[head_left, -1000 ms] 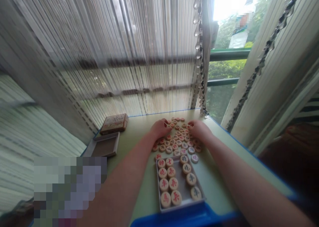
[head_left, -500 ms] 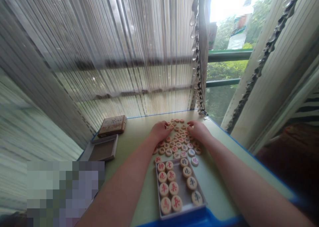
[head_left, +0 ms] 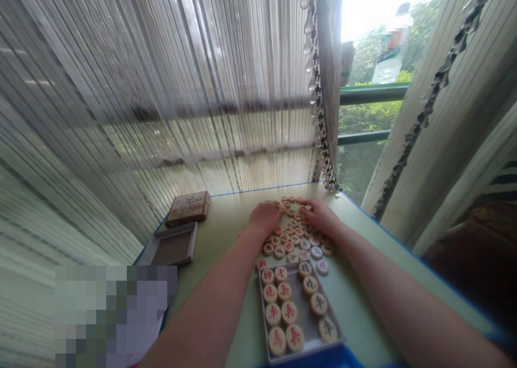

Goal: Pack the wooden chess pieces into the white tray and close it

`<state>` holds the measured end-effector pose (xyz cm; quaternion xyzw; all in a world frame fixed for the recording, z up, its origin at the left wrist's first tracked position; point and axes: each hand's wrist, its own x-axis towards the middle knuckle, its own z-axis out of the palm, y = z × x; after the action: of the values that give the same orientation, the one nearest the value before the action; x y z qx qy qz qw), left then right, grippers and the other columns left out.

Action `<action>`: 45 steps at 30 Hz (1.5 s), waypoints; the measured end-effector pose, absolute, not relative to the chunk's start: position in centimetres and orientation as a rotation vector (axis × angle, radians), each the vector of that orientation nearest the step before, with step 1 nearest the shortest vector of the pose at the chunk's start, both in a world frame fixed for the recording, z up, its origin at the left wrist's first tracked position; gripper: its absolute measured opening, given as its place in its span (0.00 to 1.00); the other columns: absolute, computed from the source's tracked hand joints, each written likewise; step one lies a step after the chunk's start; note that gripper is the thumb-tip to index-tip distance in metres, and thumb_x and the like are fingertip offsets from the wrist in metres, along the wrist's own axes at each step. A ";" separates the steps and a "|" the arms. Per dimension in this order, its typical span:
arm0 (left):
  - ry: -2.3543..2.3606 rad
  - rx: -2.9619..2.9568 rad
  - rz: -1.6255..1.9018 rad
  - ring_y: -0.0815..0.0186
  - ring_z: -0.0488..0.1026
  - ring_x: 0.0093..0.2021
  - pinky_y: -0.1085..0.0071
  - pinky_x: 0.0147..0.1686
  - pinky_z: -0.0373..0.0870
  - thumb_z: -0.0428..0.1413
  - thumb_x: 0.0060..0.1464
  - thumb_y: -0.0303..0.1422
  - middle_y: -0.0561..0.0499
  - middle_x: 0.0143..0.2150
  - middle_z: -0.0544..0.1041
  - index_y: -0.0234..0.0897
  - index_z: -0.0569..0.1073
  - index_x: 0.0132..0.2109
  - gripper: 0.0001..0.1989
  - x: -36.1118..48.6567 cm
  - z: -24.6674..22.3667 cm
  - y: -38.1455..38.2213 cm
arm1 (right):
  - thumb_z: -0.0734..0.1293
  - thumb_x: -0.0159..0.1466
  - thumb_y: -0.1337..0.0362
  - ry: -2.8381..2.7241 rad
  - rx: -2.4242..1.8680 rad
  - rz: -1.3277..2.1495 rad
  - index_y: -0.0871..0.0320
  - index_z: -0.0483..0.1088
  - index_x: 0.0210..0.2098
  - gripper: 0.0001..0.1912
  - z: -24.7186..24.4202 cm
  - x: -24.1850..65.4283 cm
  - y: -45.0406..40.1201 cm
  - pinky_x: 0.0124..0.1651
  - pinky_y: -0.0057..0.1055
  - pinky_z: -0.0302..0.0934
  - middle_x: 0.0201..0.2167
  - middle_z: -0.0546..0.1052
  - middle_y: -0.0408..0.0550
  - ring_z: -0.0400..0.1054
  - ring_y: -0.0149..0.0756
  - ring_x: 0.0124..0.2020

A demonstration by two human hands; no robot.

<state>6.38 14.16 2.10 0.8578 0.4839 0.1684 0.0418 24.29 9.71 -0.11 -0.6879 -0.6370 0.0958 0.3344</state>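
A heap of round Chinese chess pieces (head_left: 294, 238) with red and dark characters lies on the table. My left hand (head_left: 265, 217) rests at the far left side of the heap, its partly visible fingers reaching against the pieces there. Opposite it, my right hand (head_left: 322, 217) is at the right side, thumb and forefinger apart beside the far pieces. Neither hand visibly lifts a piece. Nearer to me is a shallow tray (head_left: 304, 317) with two columns of red pieces (head_left: 279, 310) on its left and one column of dark pieces (head_left: 319, 303) on its right.
At the left of the pale green table (head_left: 226, 209) are a brown patterned box (head_left: 188, 207) and a grey open box lid (head_left: 174, 244). String curtains (head_left: 226, 115) hang behind. A bottle (head_left: 390, 58) stands on the window ledge at the upper right.
Both hands have drawn slightly closer together around the far end of the heap. The whole view has shifted a little, so things appear lower and further right.
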 end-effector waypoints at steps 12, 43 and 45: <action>1.535 2.458 0.590 0.59 0.73 0.43 0.68 0.43 0.67 0.46 0.55 0.39 0.46 0.41 0.78 0.40 0.76 0.44 0.17 5.7 2.6 14.8 | 0.59 0.58 0.63 -1.592 -1.846 0.275 0.60 0.71 0.45 0.17 0.6 24.4 9.0 0.41 0.28 0.62 0.43 0.74 0.51 0.69 0.34 0.38; 1.329 2.186 0.934 0.64 0.70 0.38 0.68 0.39 0.66 0.54 0.48 0.38 0.49 0.37 0.74 0.37 0.65 0.49 0.20 6.3 2.4 15.5 | 0.62 0.54 0.46 -1.646 -1.844 0.187 0.61 0.56 0.58 0.38 1.8 24.3 7.2 0.47 0.36 0.59 0.48 0.68 0.59 0.64 0.44 0.47; 1.405 2.052 1.109 0.63 0.70 0.39 0.66 0.40 0.66 0.54 0.49 0.38 0.47 0.38 0.72 0.34 0.58 0.53 0.26 6.2 2.2 15.8 | 0.62 0.54 0.43 -1.683 -1.780 0.105 0.59 0.52 0.60 0.41 1.4 23.8 7.2 0.53 0.43 0.54 0.54 0.63 0.60 0.57 0.49 0.55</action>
<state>6.16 15.82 2.18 0.7371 0.5047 0.3984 0.2080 23.76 7.16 1.39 -0.6834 -0.6459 0.0403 0.3379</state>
